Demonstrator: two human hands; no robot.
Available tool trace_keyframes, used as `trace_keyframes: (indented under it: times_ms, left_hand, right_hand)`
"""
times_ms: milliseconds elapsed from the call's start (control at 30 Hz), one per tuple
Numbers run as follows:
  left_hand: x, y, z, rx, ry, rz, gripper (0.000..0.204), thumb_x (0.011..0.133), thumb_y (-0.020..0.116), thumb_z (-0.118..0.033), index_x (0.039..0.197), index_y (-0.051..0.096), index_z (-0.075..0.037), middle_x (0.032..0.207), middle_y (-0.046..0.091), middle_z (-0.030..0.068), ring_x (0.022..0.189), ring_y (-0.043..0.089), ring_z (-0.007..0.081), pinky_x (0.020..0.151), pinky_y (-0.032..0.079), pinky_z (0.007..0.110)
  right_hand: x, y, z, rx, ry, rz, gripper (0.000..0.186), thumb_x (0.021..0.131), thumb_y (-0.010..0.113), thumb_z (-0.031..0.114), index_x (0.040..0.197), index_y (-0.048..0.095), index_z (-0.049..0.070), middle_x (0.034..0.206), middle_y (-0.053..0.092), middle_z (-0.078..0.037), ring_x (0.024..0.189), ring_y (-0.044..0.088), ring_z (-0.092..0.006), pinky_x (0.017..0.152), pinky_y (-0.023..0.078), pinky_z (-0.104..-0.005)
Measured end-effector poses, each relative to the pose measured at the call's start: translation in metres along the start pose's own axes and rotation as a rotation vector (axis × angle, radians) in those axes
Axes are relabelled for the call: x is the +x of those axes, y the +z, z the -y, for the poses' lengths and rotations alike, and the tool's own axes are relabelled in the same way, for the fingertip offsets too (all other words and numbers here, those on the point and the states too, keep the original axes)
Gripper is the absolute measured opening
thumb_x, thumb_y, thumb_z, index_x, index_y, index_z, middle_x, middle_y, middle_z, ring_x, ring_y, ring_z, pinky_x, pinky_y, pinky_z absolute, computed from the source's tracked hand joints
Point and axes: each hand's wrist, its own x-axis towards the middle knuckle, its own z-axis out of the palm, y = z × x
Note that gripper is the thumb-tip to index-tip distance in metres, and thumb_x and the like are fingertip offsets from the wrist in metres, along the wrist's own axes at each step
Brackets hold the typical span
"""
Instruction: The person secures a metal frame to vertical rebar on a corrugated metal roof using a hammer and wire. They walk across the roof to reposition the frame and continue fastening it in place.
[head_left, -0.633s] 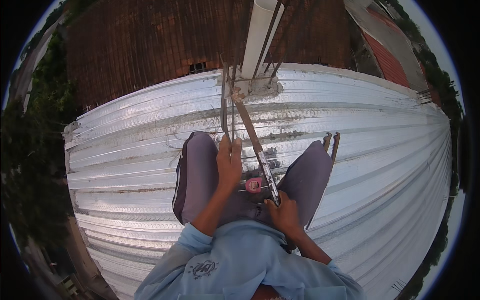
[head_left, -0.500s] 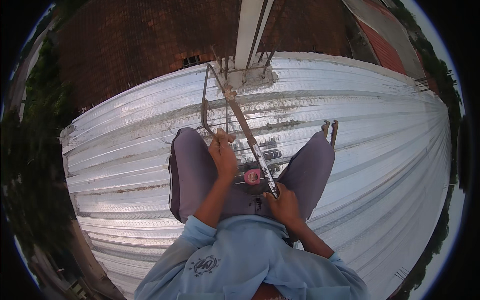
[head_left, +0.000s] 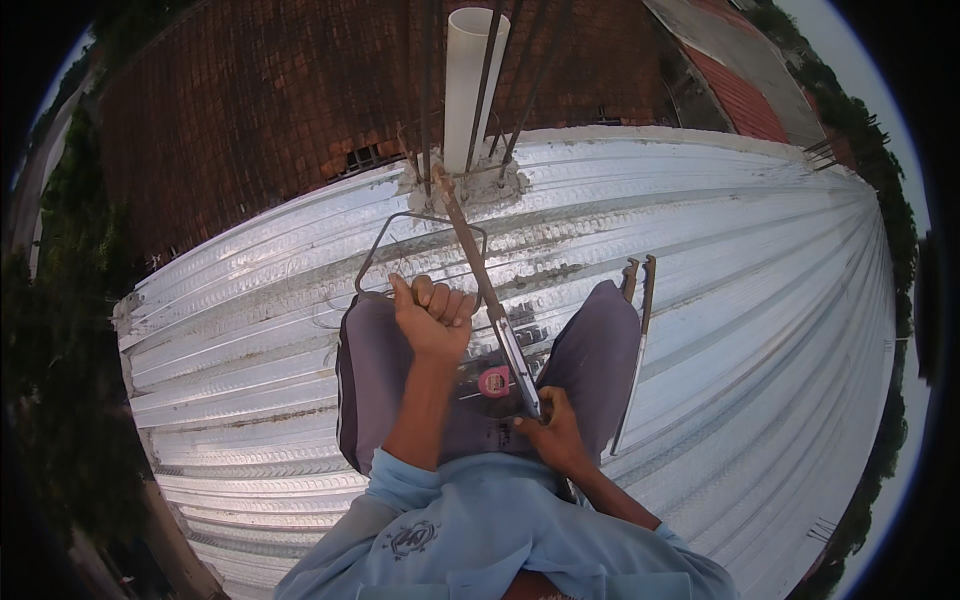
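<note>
My left hand (head_left: 431, 315) is closed round a thin bent steel rod (head_left: 374, 249) that forms an angular loop above my left knee. My right hand (head_left: 550, 433) grips the lower end of a long steel bar (head_left: 471, 245), rusty above and white-marked below, which slants up to the concrete at the foot of a white pipe (head_left: 470, 70). A pink tape measure (head_left: 495, 382) lies between my thighs, beside the bar. By my right knee are two hooked metal bars (head_left: 647, 300).
I sit on ribbed silver metal sheeting (head_left: 750, 300). Upright rusty rods (head_left: 513, 130) stand round the pipe in rough concrete (head_left: 505, 190). Beyond the sheet's edge are an old tiled roof (head_left: 250, 100), a red roof (head_left: 725, 90) and trees (head_left: 60, 260) at the left.
My left hand has rolled over, and the bent rod in it has swung down and flattened into a loop across my left knee. My right hand stays on the bar.
</note>
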Motion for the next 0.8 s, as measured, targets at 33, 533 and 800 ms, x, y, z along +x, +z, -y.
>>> trace_keyframes:
  times_ms: [33, 533, 800]
  left_hand:
    - [-0.003, 0.017, -0.009, 0.063, -0.044, -0.019, 0.06, 0.108, 0.031, -0.059, 0.064, 0.036, -0.018, 0.049, 0.02, -0.0055, 0.042, 0.015, 0.01, 0.041, 0.02, 0.029]
    - [-0.081, -0.027, -0.099, 0.769, 0.387, -0.504, 0.04, 0.107, 0.043, -0.051, 0.106, 0.047, -0.011, 0.062, 0.037, -0.0025, 0.043, 0.029, 0.0056, 0.038, 0.026, 0.024]
    - [-0.115, -0.075, -0.107, 0.618, 0.508, -0.663, 0.044, 0.108, 0.043, -0.05, 0.083, 0.043, -0.014, 0.057, 0.033, -0.0028, 0.041, 0.031, 0.0079, 0.037, 0.028, 0.027]
  right_hand:
    - [-0.001, -0.003, -0.011, -0.052, -0.009, -0.011, 0.037, 0.085, 0.077, 0.016, 0.11, 0.059, -0.003, 0.082, 0.062, -0.008, 0.076, 0.059, -0.0154, 0.075, 0.05, -0.033]
    - [0.037, -0.043, 0.078, 0.471, -0.041, 0.594, 0.041, 0.085, 0.075, 0.025, 0.109, 0.058, -0.003, 0.065, 0.06, -0.008, 0.052, 0.06, -0.0151, 0.047, 0.045, -0.0278]
    - [0.044, -0.004, 0.082, 0.299, -0.119, 0.532, 0.034, 0.089, 0.07, 0.009, 0.115, 0.056, -0.007, 0.062, 0.054, -0.005, 0.042, 0.05, -0.0112, 0.039, 0.042, -0.0279]
